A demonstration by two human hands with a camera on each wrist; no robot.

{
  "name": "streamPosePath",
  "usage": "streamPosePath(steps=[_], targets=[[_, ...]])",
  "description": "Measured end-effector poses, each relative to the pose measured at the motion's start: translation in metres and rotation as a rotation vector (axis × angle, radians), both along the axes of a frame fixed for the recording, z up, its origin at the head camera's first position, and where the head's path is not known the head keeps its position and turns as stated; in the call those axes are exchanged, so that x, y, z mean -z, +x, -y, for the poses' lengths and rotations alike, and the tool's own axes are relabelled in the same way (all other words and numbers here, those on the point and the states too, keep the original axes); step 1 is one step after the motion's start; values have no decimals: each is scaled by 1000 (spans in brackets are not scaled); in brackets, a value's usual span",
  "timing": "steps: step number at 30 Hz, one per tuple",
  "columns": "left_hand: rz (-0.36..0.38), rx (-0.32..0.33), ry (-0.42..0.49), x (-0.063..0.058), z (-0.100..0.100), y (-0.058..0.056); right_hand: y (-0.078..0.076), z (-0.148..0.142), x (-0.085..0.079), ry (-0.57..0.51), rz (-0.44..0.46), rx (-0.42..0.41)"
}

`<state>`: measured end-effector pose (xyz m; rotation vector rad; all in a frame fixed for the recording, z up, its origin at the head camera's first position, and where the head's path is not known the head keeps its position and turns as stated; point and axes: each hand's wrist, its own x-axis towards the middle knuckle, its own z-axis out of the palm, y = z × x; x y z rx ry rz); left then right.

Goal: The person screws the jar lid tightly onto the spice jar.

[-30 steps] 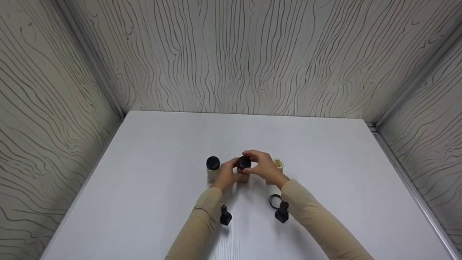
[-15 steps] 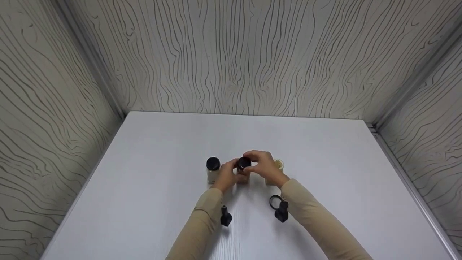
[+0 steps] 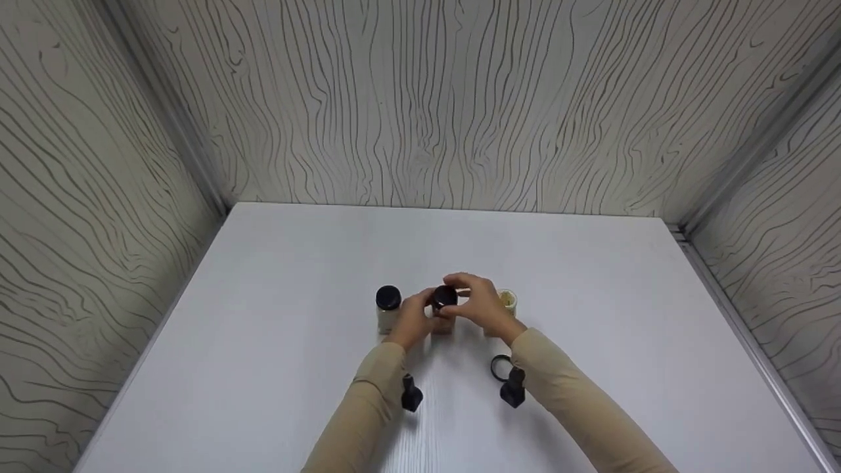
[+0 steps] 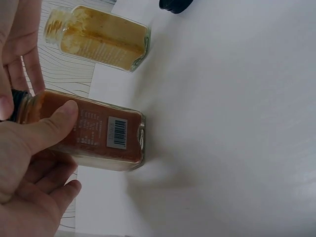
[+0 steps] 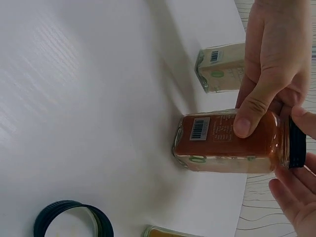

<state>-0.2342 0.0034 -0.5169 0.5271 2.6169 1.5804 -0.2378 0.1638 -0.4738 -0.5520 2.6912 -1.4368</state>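
Observation:
A square glass spice jar of reddish-brown powder (image 4: pixel 98 126) stands upright in the middle of the white table. My left hand (image 3: pixel 412 320) grips its body, thumb pressed on the face beside the barcode label. Over the top, my right hand (image 3: pixel 485 303) pinches the black screw lid (image 5: pixel 296 144) between thumb and fingers; the lid sits on the jar's neck. Right of it stands a lidless jar of yellow powder (image 4: pixel 106 37), its threaded mouth bare. To the left is a jar of pale powder (image 5: pixel 222 68) with its black lid (image 3: pixel 388 297) on.
A loose black lid (image 5: pixel 49 217) lies on the white table (image 3: pixel 295 276) in front of the yellow jar, near the right sleeve. Black wrist-camera mounts (image 3: pixel 512 389) hang at both wrists. Wood-patterned panels (image 3: pixel 420 105) enclose the table at the back and sides.
Both hands stay at the middle jar. The right fingers shift very slightly at the lid; the jars and the loose lid keep their places.

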Motion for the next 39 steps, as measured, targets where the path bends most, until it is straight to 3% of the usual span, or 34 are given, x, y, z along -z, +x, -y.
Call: streamPosePath(steps=[7,12,22,34,39], targets=[[6,-2,-7,1,0,-1,-2,-5,-6,9,62,-91],[6,6,5,1,1,0,-3,-6,-6,22,74,-83],[44,-2,0,-1,0,-1,-3,-3,-8,32,65,39],[54,-20,-7,-4,-1,0,-4,-5,-7,29,119,-65],[44,-19,-3,-1,-2,-2,-4,-3,-8,24,123,-22]])
